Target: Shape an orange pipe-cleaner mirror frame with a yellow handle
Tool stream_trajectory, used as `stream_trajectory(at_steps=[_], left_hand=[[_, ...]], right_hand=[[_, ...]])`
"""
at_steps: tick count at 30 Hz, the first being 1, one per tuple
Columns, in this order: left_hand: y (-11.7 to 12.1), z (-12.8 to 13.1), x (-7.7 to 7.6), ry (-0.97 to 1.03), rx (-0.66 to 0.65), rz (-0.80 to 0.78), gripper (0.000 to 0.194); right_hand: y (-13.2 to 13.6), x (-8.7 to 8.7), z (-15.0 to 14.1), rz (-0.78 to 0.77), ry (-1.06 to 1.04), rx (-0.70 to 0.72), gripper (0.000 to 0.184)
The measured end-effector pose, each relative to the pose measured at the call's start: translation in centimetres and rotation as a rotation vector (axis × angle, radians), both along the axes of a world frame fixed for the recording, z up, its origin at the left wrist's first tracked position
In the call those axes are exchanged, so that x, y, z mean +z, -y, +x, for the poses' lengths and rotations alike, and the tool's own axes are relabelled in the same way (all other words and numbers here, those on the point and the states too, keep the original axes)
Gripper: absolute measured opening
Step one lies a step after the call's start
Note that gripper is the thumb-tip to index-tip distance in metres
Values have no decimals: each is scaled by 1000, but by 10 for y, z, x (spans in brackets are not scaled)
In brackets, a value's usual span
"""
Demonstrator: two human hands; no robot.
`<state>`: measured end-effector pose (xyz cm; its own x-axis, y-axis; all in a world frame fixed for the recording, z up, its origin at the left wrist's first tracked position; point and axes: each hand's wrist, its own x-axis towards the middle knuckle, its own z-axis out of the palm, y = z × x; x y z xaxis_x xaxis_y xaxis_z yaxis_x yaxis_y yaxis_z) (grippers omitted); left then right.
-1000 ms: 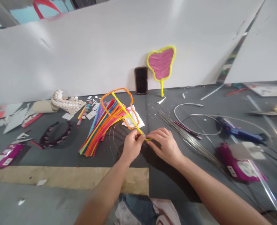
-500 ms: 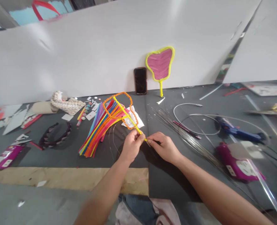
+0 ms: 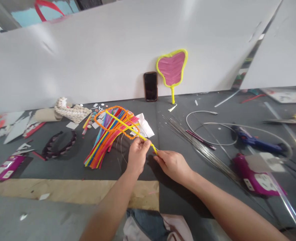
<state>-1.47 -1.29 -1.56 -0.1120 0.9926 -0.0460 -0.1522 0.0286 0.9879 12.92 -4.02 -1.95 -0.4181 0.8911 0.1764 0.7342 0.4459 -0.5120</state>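
Note:
Both my hands hold a yellow pipe cleaner (image 3: 121,124) that is wound into a twisted stem at its near end. An orange pipe-cleaner loop (image 3: 95,117) is joined to it and tilts up to the left. My left hand (image 3: 137,154) is closed round the stem just below the loop. Lower down, my right hand (image 3: 171,164) pinches the stem's end between thumb and fingers. Under the loop lies a bundle of coloured pipe cleaners (image 3: 100,147), beside a crumpled white paper (image 3: 146,127).
A pink fan shape with yellow edging (image 3: 172,68) and a phone (image 3: 151,86) lean on the white board. To the right lie metal wires (image 3: 203,150), a blue glue gun (image 3: 259,140), a purple power strip (image 3: 248,174) and scissors (image 3: 285,121). A braided headband (image 3: 59,147) lies left.
The orange loop has swung left and lower, over the bundle. My right hand has shifted slightly down along the yellow stem, and more stem shows between my hands.

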Motion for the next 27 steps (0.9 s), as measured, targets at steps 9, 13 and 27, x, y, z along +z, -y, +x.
stream_trajectory(at_steps=[9,13,27], left_hand=[[2,-1,4,-327,2,40,18],[2,-4,2,-446,1,46,20],[3,-4,8,-482,-26,17,18]], right_hand=[[4,1,-3,34,-73,115,25],[4,5,0,58,-131,146,27],[-9,11,20,16,-270,-48,22]])
